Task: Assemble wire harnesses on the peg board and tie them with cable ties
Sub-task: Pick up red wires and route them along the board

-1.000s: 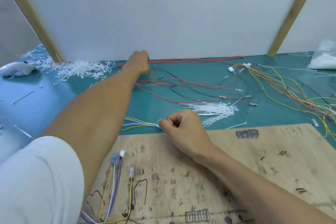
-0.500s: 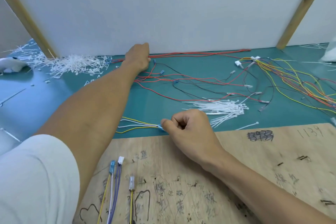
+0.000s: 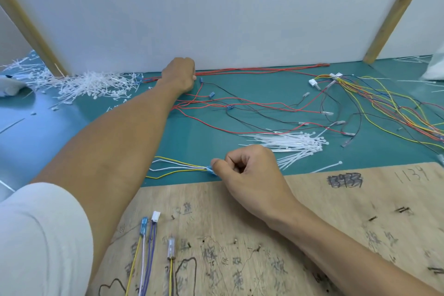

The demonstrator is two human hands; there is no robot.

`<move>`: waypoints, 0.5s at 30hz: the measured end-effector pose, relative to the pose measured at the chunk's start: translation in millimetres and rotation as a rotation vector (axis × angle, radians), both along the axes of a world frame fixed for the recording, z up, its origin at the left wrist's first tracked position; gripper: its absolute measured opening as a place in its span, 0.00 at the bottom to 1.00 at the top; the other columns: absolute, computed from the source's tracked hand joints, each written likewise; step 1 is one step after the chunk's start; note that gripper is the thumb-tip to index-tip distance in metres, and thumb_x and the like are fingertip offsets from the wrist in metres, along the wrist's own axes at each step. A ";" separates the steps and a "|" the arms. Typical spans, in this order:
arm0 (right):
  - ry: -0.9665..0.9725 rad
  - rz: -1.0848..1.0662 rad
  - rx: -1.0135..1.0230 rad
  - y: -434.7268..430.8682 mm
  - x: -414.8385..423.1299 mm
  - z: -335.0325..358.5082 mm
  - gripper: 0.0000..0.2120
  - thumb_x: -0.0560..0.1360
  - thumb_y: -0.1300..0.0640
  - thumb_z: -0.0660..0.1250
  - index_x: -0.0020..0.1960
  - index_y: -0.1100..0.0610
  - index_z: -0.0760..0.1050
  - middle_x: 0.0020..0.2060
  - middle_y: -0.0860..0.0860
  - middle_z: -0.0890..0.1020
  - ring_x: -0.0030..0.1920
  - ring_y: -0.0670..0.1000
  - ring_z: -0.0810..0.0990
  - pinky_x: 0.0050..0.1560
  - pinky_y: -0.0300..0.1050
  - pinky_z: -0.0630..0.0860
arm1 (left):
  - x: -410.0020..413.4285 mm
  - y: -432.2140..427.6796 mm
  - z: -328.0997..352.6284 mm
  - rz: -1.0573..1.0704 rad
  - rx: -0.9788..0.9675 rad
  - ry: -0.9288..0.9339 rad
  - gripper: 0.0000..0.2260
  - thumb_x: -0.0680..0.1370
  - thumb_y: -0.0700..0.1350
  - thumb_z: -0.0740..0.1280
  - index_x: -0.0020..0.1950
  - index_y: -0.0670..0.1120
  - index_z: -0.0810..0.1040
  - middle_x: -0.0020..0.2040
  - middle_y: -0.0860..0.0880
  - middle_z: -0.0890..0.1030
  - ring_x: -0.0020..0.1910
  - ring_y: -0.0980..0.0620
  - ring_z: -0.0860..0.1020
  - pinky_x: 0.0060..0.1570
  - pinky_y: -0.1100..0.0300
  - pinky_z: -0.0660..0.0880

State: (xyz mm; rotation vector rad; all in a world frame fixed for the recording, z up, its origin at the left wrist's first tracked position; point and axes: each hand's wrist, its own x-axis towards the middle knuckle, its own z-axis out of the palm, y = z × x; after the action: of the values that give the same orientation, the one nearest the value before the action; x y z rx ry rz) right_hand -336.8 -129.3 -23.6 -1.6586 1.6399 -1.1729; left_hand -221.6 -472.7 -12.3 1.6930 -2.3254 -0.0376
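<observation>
Your right hand [image 3: 252, 175] pinches the small blue connector [image 3: 211, 170] of the yellow-and-white wire set [image 3: 173, 167] between thumb and forefinger. Its other fingers are curled in, just off the far edge of the plywood peg board [image 3: 360, 204]. Your left hand [image 3: 179, 77] is stretched well away to the red wires [image 3: 252, 70] at the foot of the white panel [image 3: 216, 7]. Its fingers curl under out of sight, so I cannot tell whether they have closed on a wire.

Over the last second neither hand has really moved; only your head has shifted. By my judgement the red wire is not yet picked up and routing has barely begun: three short leads [image 3: 155, 217] lie on the board, untied.

The cable ties [image 3: 295, 142] wait on the teal mat [image 3: 384, 158] beside your right hand. Cut tie tails [image 3: 91, 84] are heaped far left, and mixed coloured wires [image 3: 389, 103] lie far right.
</observation>
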 end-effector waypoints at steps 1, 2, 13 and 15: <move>-0.004 -0.002 0.001 0.2 0.2 -0.3 0.23 0.76 0.54 0.70 0.28 0.59 0.65 0.22 0.45 0.61 0.26 0.46 0.60 0.28 0.40 0.60 | -0.1 -0.1 -0.3 -0.004 -0.003 -0.007 0.07 0.82 0.43 0.69 0.60 0.45 0.80 0.63 0.41 0.80 0.62 0.37 0.78 0.61 0.43 0.77; -0.009 -0.003 0.001 0.4 0.3 -0.2 0.23 0.76 0.54 0.70 0.28 0.58 0.65 0.22 0.45 0.61 0.26 0.46 0.60 0.28 0.39 0.60 | 0.0 0.1 -0.5 -0.009 -0.007 -0.008 0.08 0.82 0.43 0.69 0.61 0.45 0.79 0.64 0.41 0.79 0.63 0.38 0.77 0.61 0.43 0.77; -0.027 -0.008 0.004 0.1 -0.2 -0.2 0.23 0.76 0.54 0.70 0.26 0.57 0.65 0.21 0.45 0.62 0.25 0.46 0.61 0.28 0.39 0.61 | -2.9 10.5 3.1 -0.055 -0.076 -0.151 0.08 0.79 0.34 0.66 0.55 0.44 0.80 0.57 0.40 0.80 0.57 0.36 0.78 0.50 0.48 0.74; -0.028 -0.008 0.004 0.2 -0.1 0.0 0.23 0.76 0.54 0.70 0.27 0.57 0.65 0.21 0.45 0.61 0.26 0.46 0.61 0.28 0.40 0.61 | -1.9 12.8 3.4 -0.078 -0.145 -0.222 0.11 0.78 0.33 0.66 0.57 0.44 0.79 0.57 0.40 0.81 0.58 0.36 0.78 0.50 0.48 0.72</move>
State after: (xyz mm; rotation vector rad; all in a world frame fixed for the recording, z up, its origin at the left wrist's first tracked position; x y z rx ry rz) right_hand -336.9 -129.0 -23.6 -1.6274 1.6318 -1.1904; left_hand -223.5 -459.9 -9.0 1.6073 -2.4829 0.3122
